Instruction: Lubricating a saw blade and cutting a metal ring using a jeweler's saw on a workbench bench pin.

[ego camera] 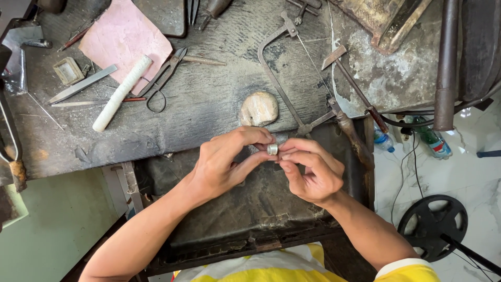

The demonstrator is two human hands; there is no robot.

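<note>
I see left hand and right hand clamp grips on a silver ring; pink paper sheet on bench.

— What sort of room is it?
— A workshop: a dark, scarred wooden workbench fills the far side, with a worn drawer tray below it.
— And the floor?
— Pale marbled tiles on the right, brightly lit — a plain greenish surface near left.
</note>
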